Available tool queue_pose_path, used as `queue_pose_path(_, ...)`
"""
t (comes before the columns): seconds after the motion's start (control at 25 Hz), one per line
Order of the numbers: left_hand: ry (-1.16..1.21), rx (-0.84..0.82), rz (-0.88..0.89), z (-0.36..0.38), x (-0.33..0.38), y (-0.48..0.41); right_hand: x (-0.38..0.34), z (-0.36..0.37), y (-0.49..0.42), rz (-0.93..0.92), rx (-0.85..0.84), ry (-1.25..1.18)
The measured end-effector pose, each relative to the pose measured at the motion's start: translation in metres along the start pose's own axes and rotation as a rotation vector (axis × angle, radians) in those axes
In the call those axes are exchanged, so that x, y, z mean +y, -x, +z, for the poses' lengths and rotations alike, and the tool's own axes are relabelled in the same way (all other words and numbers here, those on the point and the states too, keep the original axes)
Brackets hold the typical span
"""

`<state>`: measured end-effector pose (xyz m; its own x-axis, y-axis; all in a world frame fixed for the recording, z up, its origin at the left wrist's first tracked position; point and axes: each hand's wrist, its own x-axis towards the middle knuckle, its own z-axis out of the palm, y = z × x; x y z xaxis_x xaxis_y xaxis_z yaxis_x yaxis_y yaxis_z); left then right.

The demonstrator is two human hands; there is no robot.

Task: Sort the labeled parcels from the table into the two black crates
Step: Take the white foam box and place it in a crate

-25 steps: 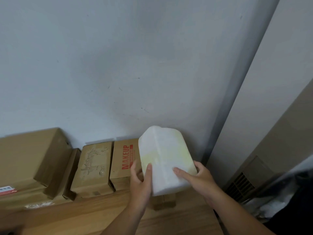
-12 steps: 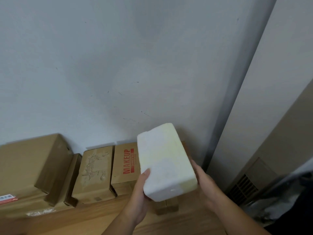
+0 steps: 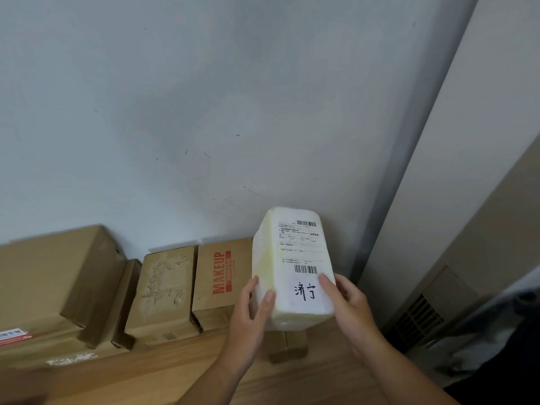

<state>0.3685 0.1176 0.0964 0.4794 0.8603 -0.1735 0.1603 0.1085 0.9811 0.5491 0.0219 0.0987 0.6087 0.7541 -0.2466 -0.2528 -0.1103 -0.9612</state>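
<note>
Both hands hold a white foam parcel [image 3: 292, 258] above the wooden table [image 3: 163, 375], near the wall corner. Its top face carries a shipping label with two barcodes and a round white sticker with handwritten characters. My left hand [image 3: 251, 311] grips the parcel's left side, thumb on the face. My right hand [image 3: 347, 302] grips the right side, thumb beside the sticker. No black crate is in view.
Cardboard boxes line the wall: a large one [image 3: 49, 276] at left, a thin one [image 3: 125, 302], a scuffed one [image 3: 163, 290], and one printed MAKEUP [image 3: 222, 276]. A small box [image 3: 287, 344] sits under the parcel. A vent [image 3: 420, 320] and dark clutter lie right.
The parcel has been turned in my hands: a blank face showed before, and the labeled face with barcodes and sticker shows now. Both hands shifted their grip.
</note>
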Motion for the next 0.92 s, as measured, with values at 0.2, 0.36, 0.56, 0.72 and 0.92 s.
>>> queue_pose_path(0.2, -0.011, 0.022, 0.059, 0.001, -0.002, 0.002, -0.002, -0.004, 0.000, -0.059, -0.013, 0.020)
queue_pose_path(0.36, 0.041, 0.019, 0.110, 0.000, 0.002, 0.011, -0.001, -0.005, 0.001, -0.105, -0.021, 0.024)
queue_pose_path(0.56, 0.099, 0.221, 0.109, -0.025, -0.004, 0.035, 0.013, 0.026, 0.004, -0.095, -0.153, 0.038)
queue_pose_path(0.72, 0.130, 0.405, 0.079, -0.070, -0.019, 0.081, 0.037, 0.077, 0.024, -0.065, -0.315, 0.079)
queue_pose_path(0.92, 0.139, 0.510, 0.054, -0.132, -0.037, 0.139, 0.061, 0.146, 0.067, -0.041, -0.475, 0.149)
